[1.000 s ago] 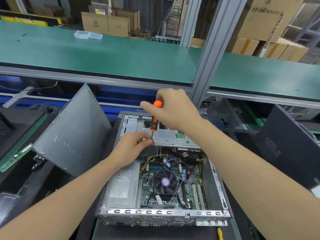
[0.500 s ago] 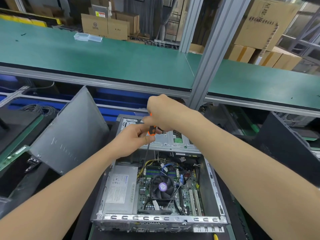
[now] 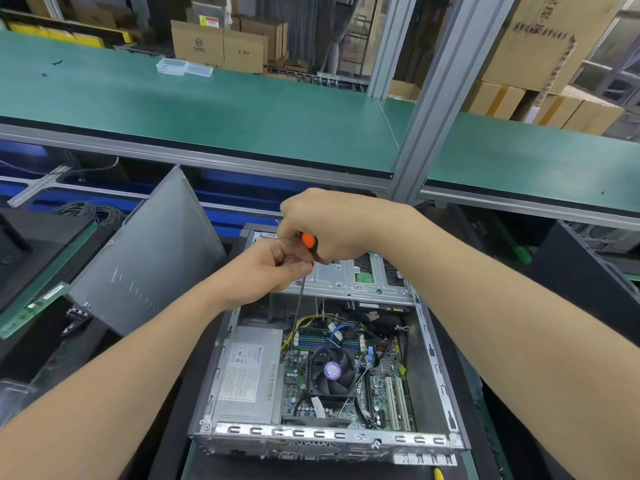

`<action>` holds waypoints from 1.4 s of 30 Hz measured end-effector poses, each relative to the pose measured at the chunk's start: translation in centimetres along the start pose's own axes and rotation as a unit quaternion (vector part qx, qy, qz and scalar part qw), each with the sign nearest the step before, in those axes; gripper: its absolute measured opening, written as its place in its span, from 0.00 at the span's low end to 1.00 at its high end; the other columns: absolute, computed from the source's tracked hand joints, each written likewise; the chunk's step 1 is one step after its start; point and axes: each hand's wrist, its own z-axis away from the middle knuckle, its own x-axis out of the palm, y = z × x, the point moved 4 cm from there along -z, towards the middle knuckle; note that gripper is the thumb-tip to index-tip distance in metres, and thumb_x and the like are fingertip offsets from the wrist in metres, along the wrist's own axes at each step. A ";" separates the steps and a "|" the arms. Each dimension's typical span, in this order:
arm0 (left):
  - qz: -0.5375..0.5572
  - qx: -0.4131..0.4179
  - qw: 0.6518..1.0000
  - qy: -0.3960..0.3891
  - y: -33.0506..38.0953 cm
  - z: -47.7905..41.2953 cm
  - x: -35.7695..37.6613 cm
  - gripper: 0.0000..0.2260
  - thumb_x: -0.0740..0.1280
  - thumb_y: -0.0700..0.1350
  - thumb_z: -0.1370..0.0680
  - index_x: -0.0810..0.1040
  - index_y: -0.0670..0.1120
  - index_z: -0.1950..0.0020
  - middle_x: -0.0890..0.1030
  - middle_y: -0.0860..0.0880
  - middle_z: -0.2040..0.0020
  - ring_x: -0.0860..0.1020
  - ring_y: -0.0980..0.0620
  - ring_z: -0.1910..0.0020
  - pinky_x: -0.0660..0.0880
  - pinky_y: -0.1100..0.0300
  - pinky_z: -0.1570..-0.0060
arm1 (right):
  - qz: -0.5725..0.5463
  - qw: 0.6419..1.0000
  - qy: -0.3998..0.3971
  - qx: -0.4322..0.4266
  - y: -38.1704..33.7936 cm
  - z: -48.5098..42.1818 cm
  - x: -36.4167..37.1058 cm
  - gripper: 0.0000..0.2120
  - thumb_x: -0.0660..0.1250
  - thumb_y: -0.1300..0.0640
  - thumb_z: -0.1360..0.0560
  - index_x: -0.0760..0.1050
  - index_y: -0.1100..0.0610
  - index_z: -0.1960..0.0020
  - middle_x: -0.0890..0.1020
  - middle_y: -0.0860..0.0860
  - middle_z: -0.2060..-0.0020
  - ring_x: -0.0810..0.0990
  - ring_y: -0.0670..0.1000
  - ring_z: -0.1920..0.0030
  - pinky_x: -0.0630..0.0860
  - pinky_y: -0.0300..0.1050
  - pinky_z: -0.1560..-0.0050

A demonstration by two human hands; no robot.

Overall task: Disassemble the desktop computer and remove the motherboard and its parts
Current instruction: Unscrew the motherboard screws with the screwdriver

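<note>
Right hand [image 3: 329, 226] grips the orange screwdriver [image 3: 308, 241] over the drive cage [image 3: 346, 275]; left hand [image 3: 270, 268] pinches its shaft. Seat the tip squarely, shaft straight. The motherboard [image 3: 379, 396] lies beside the cage.

Bright, even overhead light, pretty flat. Soft shadows only, darkest under green shelf [image 3: 242, 109] and down inside computer case [image 3: 429, 344]. Mild sheen on drive cage [image 3: 346, 278]. Strong fisheye bend at edges, forearms stretched huge. Centre sharp, cardboard boxes [image 3: 221, 46] at back softer.
</note>
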 end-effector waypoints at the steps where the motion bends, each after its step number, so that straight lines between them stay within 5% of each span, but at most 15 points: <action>1: 0.004 0.000 1.000 -0.002 0.2 0.1 0.1 0.06 0.67 0.46 0.17 0.84 0.50 0.46 0.65 0.54 0.70 0.60 0.52 0.71 0.62 0.61 0.69 | -0.017 1.000 -0.013 0.010 0.1 0.1 0.1 0.15 0.68 0.69 0.32 0.75 0.48 0.63 0.82 0.50 0.58 0.80 0.51 0.56 0.78 0.50 0.62; 5: -0.022 0.002 1.000 0.002 0.4 0.0 0.7 0.18 0.70 0.55 0.19 0.81 0.41 0.40 0.63 0.45 0.68 0.59 0.49 0.70 0.59 0.53 0.69 | -0.061 0.997 -0.048 0.007 0.0 0.9 -0.2 0.10 0.73 0.55 0.28 0.76 0.46 0.49 0.85 0.47 0.57 0.79 0.46 0.53 0.78 0.48 0.55; 7: -0.036 0.009 0.999 0.001 0.6 0.2 0.9 0.10 0.68 0.52 0.17 0.82 0.47 0.42 0.63 0.43 0.67 0.59 0.49 0.70 0.59 0.53 0.69 | -0.100 0.995 -0.004 0.022 0.1 1.5 -1.1 0.15 0.71 0.40 0.26 0.76 0.47 0.45 0.83 0.45 0.59 0.79 0.44 0.55 0.76 0.47 0.55; 11: 0.001 0.007 1.000 0.007 0.4 0.3 0.9 0.08 0.67 0.50 0.18 0.84 0.52 0.42 0.59 0.38 0.65 0.58 0.49 0.70 0.58 0.57 0.70 | 0.007 0.962 0.112 0.249 0.6 1.6 -1.7 0.36 0.50 0.22 0.25 0.75 0.54 0.60 0.76 0.49 0.66 0.77 0.50 0.65 0.70 0.45 0.68; 13: -0.007 0.001 1.000 -0.002 0.4 0.2 0.8 0.09 0.67 0.52 0.18 0.83 0.53 0.42 0.59 0.38 0.65 0.58 0.49 0.70 0.59 0.58 0.70 | -0.024 0.951 0.057 0.304 0.3 0.7 -0.4 0.34 0.50 0.28 0.20 0.78 0.56 0.58 0.76 0.52 0.69 0.77 0.53 0.69 0.74 0.46 0.66; 18: -0.022 0.007 1.000 -0.005 0.2 -0.1 0.7 0.09 0.64 0.50 0.15 0.82 0.53 0.39 0.62 0.44 0.67 0.59 0.52 0.71 0.61 0.60 0.70 | -0.048 0.973 0.019 0.227 0.3 0.1 0.3 0.11 0.66 0.51 0.18 0.76 0.60 0.52 0.79 0.55 0.68 0.78 0.54 0.69 0.77 0.45 0.67; 20: -0.024 0.013 1.000 -0.001 0.2 -0.2 0.5 0.09 0.63 0.48 0.14 0.81 0.54 0.38 0.64 0.50 0.68 0.59 0.52 0.71 0.59 0.59 0.70 | -0.081 0.974 0.006 0.210 0.6 0.3 0.3 0.12 0.68 0.51 0.20 0.74 0.56 0.58 0.82 0.52 0.69 0.79 0.55 0.69 0.76 0.44 0.68; 24: -0.010 0.016 1.000 -0.002 0.5 -0.4 0.4 0.09 0.64 0.49 0.15 0.82 0.55 0.38 0.60 0.39 0.65 0.58 0.51 0.70 0.57 0.53 0.69 | -0.042 0.992 -0.034 0.116 0.8 0.9 -1.0 0.09 0.70 0.46 0.23 0.73 0.49 0.57 0.80 0.46 0.58 0.79 0.52 0.58 0.74 0.48 0.61; 29: -0.027 -0.001 1.000 -0.012 0.1 -0.7 0.3 0.10 0.64 0.51 0.15 0.82 0.55 0.38 0.61 0.43 0.66 0.59 0.47 0.69 0.60 0.54 0.69 | 0.018 0.997 -0.057 0.040 0.0 0.5 -0.9 0.11 0.67 0.65 0.27 0.75 0.50 0.54 0.84 0.52 0.56 0.76 0.44 0.55 0.75 0.45 0.57; 33: -0.006 0.001 1.000 -0.018 -0.4 -0.7 0.4 0.10 0.64 0.51 0.15 0.83 0.53 0.40 0.63 0.50 0.68 0.59 0.49 0.70 0.58 0.54 0.68 | 0.041 0.998 -0.025 0.032 0.3 0.0 0.1 0.09 0.69 0.64 0.27 0.76 0.52 0.51 0.84 0.54 0.55 0.69 0.39 0.59 0.66 0.40 0.64; 37: -0.001 0.012 1.000 -0.023 -0.2 -0.7 0.5 0.09 0.65 0.53 0.16 0.83 0.52 0.41 0.64 0.50 0.68 0.58 0.49 0.70 0.57 0.52 0.68 | -0.036 0.998 -0.042 0.042 0.7 0.1 0.0 0.16 0.73 0.60 0.29 0.73 0.50 0.45 0.83 0.49 0.55 0.76 0.46 0.51 0.74 0.46 0.59; 40: -0.021 0.013 0.999 -0.024 -0.1 -0.7 0.6 0.09 0.66 0.54 0.17 0.83 0.53 0.42 0.63 0.50 0.69 0.58 0.48 0.70 0.57 0.49 0.68 | -0.083 0.995 -0.021 0.060 0.5 0.6 -1.1 0.18 0.72 0.42 0.27 0.72 0.48 0.42 0.82 0.46 0.56 0.77 0.47 0.52 0.77 0.51 0.54; 42: -0.009 0.013 1.000 -0.016 -0.1 -0.8 0.7 0.08 0.64 0.50 0.17 0.83 0.53 0.43 0.63 0.49 0.68 0.58 0.49 0.70 0.58 0.51 0.69 | -0.068 0.986 0.073 0.131 0.7 0.7 -1.8 0.25 0.63 0.29 0.25 0.74 0.52 0.49 0.78 0.47 0.60 0.76 0.48 0.60 0.73 0.49 0.64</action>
